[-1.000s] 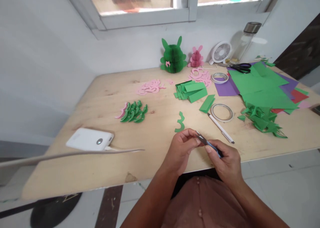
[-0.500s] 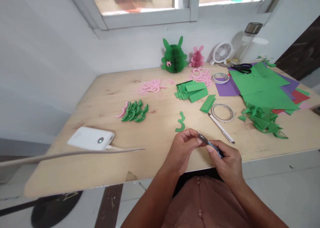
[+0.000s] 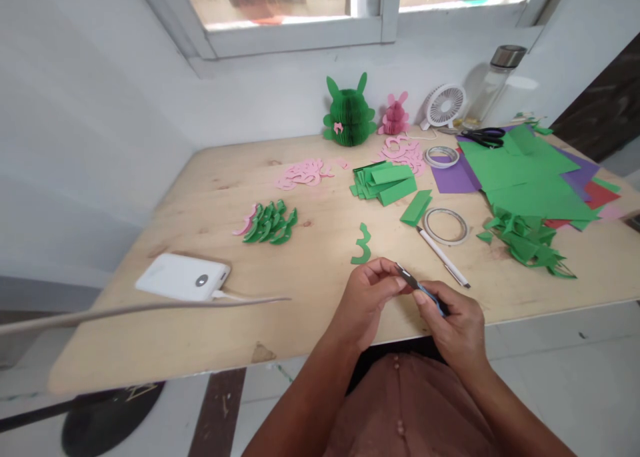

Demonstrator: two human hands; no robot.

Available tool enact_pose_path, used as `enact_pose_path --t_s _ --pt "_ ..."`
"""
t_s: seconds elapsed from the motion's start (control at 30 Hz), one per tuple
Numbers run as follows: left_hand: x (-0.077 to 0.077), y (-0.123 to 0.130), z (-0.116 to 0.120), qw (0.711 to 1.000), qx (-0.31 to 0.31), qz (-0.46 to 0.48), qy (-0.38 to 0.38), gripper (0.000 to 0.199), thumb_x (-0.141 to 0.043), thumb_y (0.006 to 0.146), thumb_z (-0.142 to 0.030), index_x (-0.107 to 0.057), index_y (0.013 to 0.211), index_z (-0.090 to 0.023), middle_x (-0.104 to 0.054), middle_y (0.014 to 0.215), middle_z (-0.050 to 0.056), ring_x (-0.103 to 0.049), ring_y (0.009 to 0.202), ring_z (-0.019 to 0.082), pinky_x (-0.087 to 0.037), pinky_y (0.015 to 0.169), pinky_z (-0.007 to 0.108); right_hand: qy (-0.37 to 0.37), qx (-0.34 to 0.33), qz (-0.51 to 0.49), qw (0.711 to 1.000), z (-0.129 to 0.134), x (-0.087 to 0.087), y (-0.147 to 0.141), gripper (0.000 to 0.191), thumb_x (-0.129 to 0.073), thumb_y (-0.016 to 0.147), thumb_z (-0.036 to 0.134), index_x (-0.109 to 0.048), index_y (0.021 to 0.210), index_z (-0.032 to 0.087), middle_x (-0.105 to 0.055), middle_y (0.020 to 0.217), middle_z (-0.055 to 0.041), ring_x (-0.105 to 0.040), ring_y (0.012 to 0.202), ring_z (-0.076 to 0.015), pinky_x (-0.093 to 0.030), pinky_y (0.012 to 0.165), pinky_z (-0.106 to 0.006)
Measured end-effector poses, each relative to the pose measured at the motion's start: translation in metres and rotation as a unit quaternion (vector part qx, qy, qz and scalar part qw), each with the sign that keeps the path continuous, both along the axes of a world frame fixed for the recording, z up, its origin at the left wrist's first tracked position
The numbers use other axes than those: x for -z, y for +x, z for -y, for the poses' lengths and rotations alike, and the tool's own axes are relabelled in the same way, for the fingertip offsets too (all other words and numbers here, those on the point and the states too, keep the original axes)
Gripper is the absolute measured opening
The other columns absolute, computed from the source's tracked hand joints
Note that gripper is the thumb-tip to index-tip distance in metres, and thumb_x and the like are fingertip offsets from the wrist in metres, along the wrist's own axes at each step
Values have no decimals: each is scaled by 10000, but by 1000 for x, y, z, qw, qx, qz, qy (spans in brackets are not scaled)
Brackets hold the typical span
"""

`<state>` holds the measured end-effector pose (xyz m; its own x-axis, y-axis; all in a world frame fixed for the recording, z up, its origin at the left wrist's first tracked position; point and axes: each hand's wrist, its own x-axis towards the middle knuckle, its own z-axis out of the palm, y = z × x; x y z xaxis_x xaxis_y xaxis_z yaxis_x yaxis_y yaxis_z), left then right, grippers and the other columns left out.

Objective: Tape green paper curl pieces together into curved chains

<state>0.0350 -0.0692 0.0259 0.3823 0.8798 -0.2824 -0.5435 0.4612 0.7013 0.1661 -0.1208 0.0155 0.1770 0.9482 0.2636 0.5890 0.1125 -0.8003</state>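
Observation:
Close to the table's front edge, my right hand (image 3: 457, 320) is closed round the blue end of a slim black-and-blue cutter-like tool (image 3: 409, 277). My left hand (image 3: 367, 302) pinches at its dark far end with thumb and forefinger. Whether anything else sits between those fingertips is hidden. Just beyond my left hand lies a wavy green paper cutout (image 3: 361, 245). A white pen (image 3: 444, 257) rests to the right, past my right hand. Beside the pen are a roll of tape (image 3: 466, 227) and a folded green paper strip (image 3: 416, 207).
Green strips (image 3: 384, 182), pink cutouts (image 3: 306, 173) and green curved pieces (image 3: 270, 222) lie in piles. Green scraps (image 3: 533, 243) and coloured sheets (image 3: 525, 170) with black scissors (image 3: 484, 137) cover the right. A white power bank (image 3: 183, 277), fan (image 3: 444, 105) and bottle (image 3: 493, 87) stand around.
The tool has tilted very slightly between my hands, and the view has shifted a touch. Everything on the table lies as before.

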Motion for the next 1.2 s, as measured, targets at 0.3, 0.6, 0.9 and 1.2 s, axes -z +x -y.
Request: enact_pose_path --t_s 0.3,0.6,0.9,1.2 --pt "-1 0 0 1000 1 0 -2 127 -746 598 -138 -626 640 -134 -646 673 8 -581 656 104 -473 740 256 9 6 3 1000 1 2 0 287 -549 851 397 -694 745 173 -523 502 34 -440 426 -87 -336 409 -197" --pt "1 -1 0 1000 6 5 9 101 -732 621 -122 -635 652 -132 -655 680 11 -587 670 105 -467 744 255 15 8 5 1000 1 2 1 288 -552 851 396 -699 754 169 -523 500 37 -431 417 -85 -328 405 -198" --pt "-1 -1 -3 1000 0 6 -2 128 -739 601 -126 -618 643 -131 -640 675 -1 -575 668 100 -452 750 258 -3 -3 15 1000 1 6 1 263 -562 848 394 -694 837 167 -624 623 18 -515 502 -96 -397 474 -189" --pt "3 -3 -6 1000 22 6 12 117 -728 606 -115 -621 650 -135 -652 690 2 -583 681 106 -443 767 268 21 -8 30 999 -1 4 1 223 -570 845 365 -677 813 173 -588 587 34 -492 476 -83 -379 460 -182"
